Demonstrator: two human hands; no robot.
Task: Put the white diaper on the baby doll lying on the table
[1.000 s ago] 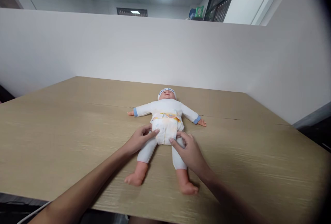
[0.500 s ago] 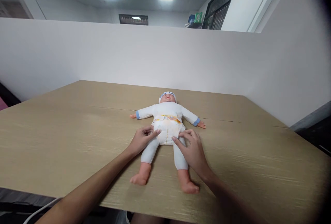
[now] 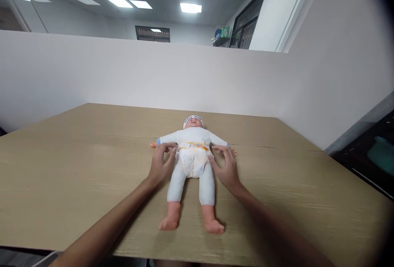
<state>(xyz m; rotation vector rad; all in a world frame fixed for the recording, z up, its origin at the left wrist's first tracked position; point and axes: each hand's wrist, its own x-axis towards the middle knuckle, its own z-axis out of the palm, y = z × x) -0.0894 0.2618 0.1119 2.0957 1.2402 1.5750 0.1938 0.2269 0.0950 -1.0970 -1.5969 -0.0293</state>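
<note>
left hand (image 3: 160, 163): fingers spread, not gripping; flat against the doll's left-of-frame flank at waist height, fingertips up by the diaper's top edge
right hand (image 3: 227, 166): same posture mirrored, open and splayed, pressed to the other flank, nothing held
doll (image 3: 191, 164): lies on its back between the two hands, head away from the person, bare feet toward them, arms out sideways past the fingertips
diaper (image 3: 191, 161): on the doll's hips, directly between the hands, printed waistband level with the fingertips; it looks closed round the waist, tabs too small to read
change: a second ago both hands sat lower, thumbs at the leg openings near the crotch; now they have slid up and outward to the waist sides
legs: were splayed apart, now lie nearly parallel and straighter
reading: the work at the leg cuffs looks finished and attention has moved to the waistband, probably checking or pressing the side fastenings
table (image 3: 76, 164): wooden top under the doll, bare wood either side of both hands
</note>
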